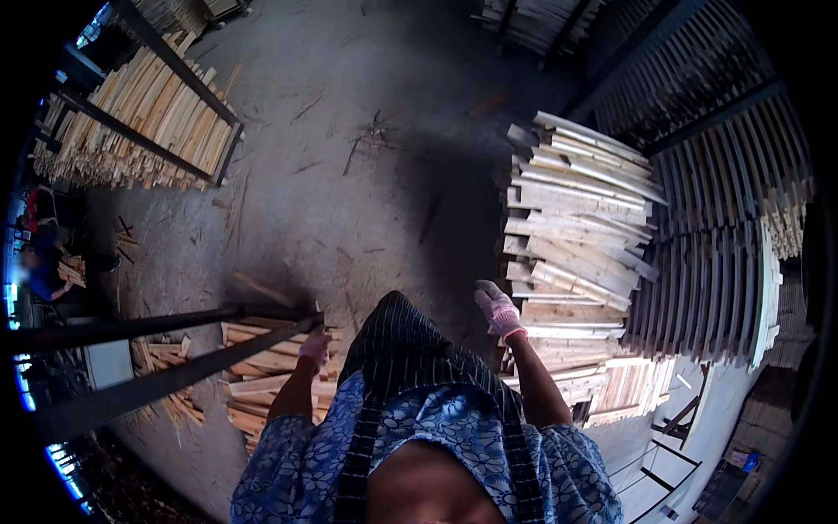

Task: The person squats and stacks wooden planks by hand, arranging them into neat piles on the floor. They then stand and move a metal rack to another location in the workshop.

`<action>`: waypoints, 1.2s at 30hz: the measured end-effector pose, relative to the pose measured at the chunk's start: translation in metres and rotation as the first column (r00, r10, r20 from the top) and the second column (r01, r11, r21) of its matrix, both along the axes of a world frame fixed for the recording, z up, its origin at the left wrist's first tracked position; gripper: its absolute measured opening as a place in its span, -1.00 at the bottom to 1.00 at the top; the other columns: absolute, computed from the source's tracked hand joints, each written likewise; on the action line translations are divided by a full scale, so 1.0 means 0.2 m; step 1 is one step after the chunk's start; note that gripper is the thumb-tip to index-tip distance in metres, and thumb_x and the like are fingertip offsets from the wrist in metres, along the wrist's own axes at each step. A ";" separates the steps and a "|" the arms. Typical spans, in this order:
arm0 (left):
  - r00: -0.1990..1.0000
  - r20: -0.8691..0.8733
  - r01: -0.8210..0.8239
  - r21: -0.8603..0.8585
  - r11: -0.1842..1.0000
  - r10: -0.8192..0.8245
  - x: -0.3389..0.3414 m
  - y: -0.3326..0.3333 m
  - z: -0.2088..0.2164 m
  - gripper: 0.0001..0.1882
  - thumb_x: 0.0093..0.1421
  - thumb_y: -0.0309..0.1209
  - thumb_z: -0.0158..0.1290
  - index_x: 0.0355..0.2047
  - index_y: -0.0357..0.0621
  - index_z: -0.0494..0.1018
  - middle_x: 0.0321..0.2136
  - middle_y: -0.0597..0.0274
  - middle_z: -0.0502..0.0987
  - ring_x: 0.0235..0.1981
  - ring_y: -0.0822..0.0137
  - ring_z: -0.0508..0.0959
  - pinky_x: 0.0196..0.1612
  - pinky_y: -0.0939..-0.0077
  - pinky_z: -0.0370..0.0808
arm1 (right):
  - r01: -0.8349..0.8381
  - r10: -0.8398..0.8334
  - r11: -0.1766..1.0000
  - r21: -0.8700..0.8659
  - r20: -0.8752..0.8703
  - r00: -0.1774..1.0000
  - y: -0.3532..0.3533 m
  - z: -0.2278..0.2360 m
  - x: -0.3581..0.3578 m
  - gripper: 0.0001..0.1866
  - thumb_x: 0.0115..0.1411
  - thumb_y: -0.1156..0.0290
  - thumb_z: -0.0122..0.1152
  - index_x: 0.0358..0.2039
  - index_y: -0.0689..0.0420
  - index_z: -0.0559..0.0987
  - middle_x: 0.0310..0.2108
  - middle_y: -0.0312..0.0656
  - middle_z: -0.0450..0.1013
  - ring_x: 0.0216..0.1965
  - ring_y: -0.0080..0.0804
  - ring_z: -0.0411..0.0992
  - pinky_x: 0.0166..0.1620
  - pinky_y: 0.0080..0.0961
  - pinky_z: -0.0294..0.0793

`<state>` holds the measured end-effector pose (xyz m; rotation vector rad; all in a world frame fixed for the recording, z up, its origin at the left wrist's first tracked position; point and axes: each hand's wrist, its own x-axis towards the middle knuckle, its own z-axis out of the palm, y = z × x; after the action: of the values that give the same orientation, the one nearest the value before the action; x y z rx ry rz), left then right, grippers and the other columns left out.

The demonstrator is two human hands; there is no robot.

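Note:
My right hand (pixel 497 309), in a pale pinkish work glove, hangs beside the near left edge of a large stack of boards (pixel 576 231). Nothing shows in it, and its fingers look loosely stretched. On the other side, my left hand (pixel 314 347), also gloved, is at the end of a dark metal frame bar (pixel 262 339), over a lower pile of short boards (pixel 257 360). Its fingers are small and partly hidden, so whether it grips the bar or a board I cannot tell. A dark striped apron (pixel 397 336) covers my front between the hands.
Tall rows of stacked boards (pixel 698 279) rise behind the right stack. A metal rack full of wood strips (pixel 157 109) stands at the far left. Wood scraps (pixel 374 140) litter the concrete floor (pixel 305 210). Another person (pixel 44 271) is at the left edge, holding wood pieces.

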<state>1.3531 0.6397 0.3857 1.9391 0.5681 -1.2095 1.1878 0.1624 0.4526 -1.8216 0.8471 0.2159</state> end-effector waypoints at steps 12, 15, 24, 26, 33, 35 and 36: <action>0.819 0.177 0.552 0.017 0.834 -0.546 1.96 -1.37 -0.26 -0.68 0.28 -0.12 0.04 -0.08 0.00 0.42 -0.37 0.19 0.51 -0.35 0.30 0.51 -0.32 0.28 0.49 | 0.659 -0.518 0.748 -0.080 0.551 0.654 -1.14 0.69 1.21 -0.52 0.31 0.13 0.19 0.15 0.11 0.48 0.03 -0.05 0.46 0.07 -0.23 0.43 0.18 -0.29 0.39; 0.923 0.211 0.364 -0.202 0.909 -0.323 2.52 -2.18 -0.01 -0.52 0.28 -0.06 0.09 0.13 0.05 0.39 -0.28 0.24 0.54 -0.29 0.37 0.52 -0.31 0.39 0.48 | 0.865 -0.429 0.406 -0.295 0.774 0.465 -1.63 1.04 1.32 -0.28 0.28 -0.04 0.18 0.33 0.03 0.23 0.25 0.01 0.22 0.21 -0.09 0.30 0.26 -0.09 0.38; 0.725 0.386 0.668 -0.194 0.718 -0.571 3.27 -3.48 0.34 -0.38 0.29 -0.04 0.08 0.25 -0.10 0.34 0.07 0.18 0.52 0.02 0.32 0.51 0.01 0.43 0.45 | 0.955 -0.493 -0.190 0.229 0.819 -0.294 -2.34 1.35 1.98 -0.09 0.11 0.45 0.45 0.36 0.12 0.09 0.27 0.04 0.25 0.20 -0.17 0.29 0.26 -0.22 0.37; 0.646 0.329 0.738 -0.039 0.674 -0.689 3.46 -3.40 0.13 -0.46 0.32 -0.06 -0.01 0.18 -0.13 0.39 0.04 0.04 0.53 0.02 0.24 0.52 0.05 0.37 0.44 | 0.956 -0.495 -0.232 0.178 0.825 -0.274 -2.34 1.23 1.91 -0.26 0.15 0.40 0.41 0.27 0.20 0.23 0.06 -0.01 0.43 0.01 -0.25 0.44 0.18 -0.27 0.46; 0.311 -0.221 0.944 0.184 0.273 -0.924 3.84 -3.30 -0.29 -0.57 0.33 -0.17 -0.12 0.05 -0.16 0.50 -0.01 -0.18 0.56 0.06 0.05 0.54 0.15 0.26 0.42 | 0.972 -0.496 -0.234 0.017 0.858 -0.135 -2.39 1.15 1.94 -0.22 0.21 0.29 0.34 0.32 0.22 0.14 -0.02 -0.13 0.45 0.01 -0.31 0.44 0.23 -0.30 0.34; 0.259 -0.256 0.960 0.171 0.220 -0.931 3.88 -3.49 -0.25 -0.54 0.32 -0.14 -0.09 0.07 -0.16 0.49 0.00 -0.17 0.55 0.07 0.05 0.53 0.15 0.27 0.42 | 0.974 -0.482 -0.221 0.040 0.864 -0.145 -2.22 1.19 1.90 -0.11 0.14 0.15 0.42 0.32 0.22 0.14 -0.03 -0.14 0.45 0.01 -0.27 0.44 0.23 -0.23 0.35; 0.190 -0.215 0.975 0.159 0.157 -0.958 3.89 -3.68 -0.25 -0.53 0.31 -0.12 -0.08 0.08 -0.16 0.48 0.01 -0.17 0.55 0.08 0.04 0.53 0.16 0.27 0.41 | 0.968 -0.476 -0.244 0.051 0.864 -0.165 -2.23 1.20 1.91 -0.09 0.12 0.10 0.42 0.31 0.23 0.14 -0.02 -0.13 0.45 0.02 -0.25 0.44 0.22 -0.20 0.36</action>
<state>2.1316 -0.0957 0.3350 2.5666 -0.8153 -2.0362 1.5704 -0.2837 0.6919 -1.0962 1.6392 -2.0012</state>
